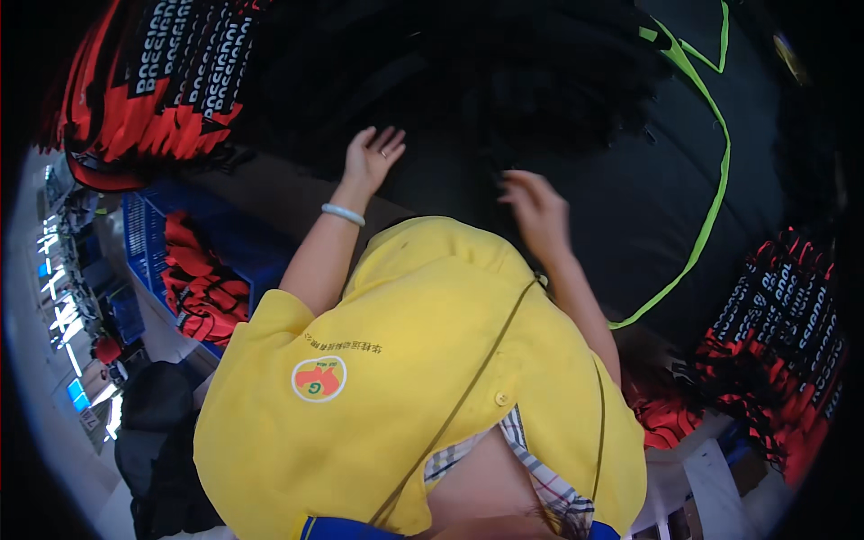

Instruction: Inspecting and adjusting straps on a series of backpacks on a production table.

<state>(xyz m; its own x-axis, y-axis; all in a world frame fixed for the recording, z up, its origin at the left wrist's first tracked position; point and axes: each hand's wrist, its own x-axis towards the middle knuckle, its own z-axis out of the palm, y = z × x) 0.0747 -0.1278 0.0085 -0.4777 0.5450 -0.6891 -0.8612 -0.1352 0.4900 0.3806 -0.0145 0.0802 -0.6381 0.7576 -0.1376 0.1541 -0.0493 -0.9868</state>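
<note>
My left hand (pixel 374 158) is raised over the black work surface (pixel 432 184), palm showing and fingers spread, with nothing in it. It wears a ring, and a pale bangle circles the wrist. To its right, my right hand (pixel 540 214) hovers over the same surface with fingers bent toward the left. Motion blurs it, and a dark spot by its fingertips is too unclear to name. Beyond both hands lies a heap of black material (pixel 540 85), its pieces hard to tell apart in the dark.
At far left are stacked red-and-black printed straps (pixel 171 85); a similar stack (pixel 778 328) sits at right. A blue crate (pixel 144 234) holds red pieces (pixel 202 288). A lime-green strap (pixel 723 171) curves across the right side. More red pieces (pixel 666 418) lie low at right.
</note>
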